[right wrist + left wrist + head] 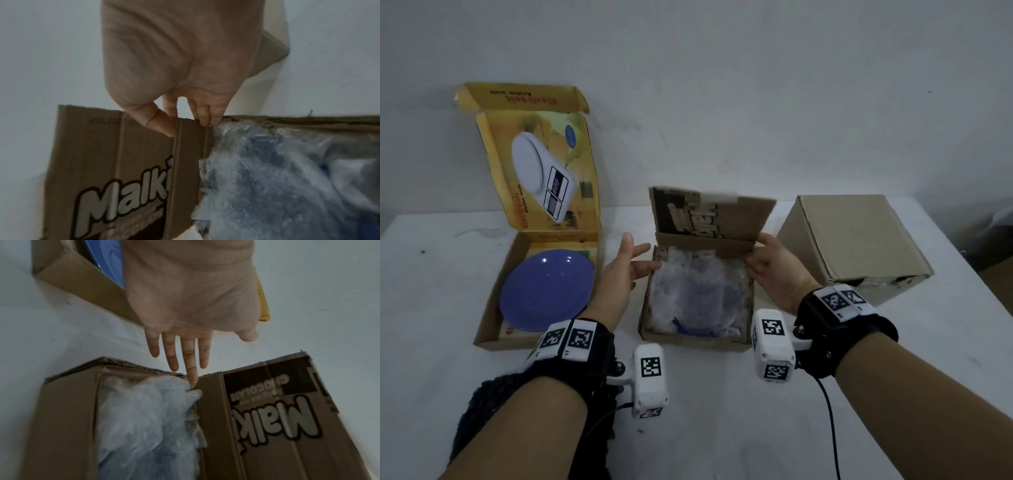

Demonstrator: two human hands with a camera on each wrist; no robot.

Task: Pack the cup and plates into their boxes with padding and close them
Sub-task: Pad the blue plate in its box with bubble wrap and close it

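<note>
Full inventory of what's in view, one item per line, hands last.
table: 1, white, under everything
scale box: 1, yellow, left, lid up
plate: 1, blue, uncovered in scale box
middle box: 1, brown cardboard, centre, lid raised
bubble wrap: clear, fills middle box over something blue
closed box: 1, plain brown, right
wrist cameras: 2, white, tagged
left hand: open, fingers at middle box's left edge
right hand: pinches lid's right edge

Dim, flat, diffuse light with only soft shadows, glare specks on the blue plate, wide-angle bending at edges, both wrist views dark, grainy and motion-blurred.
</note>
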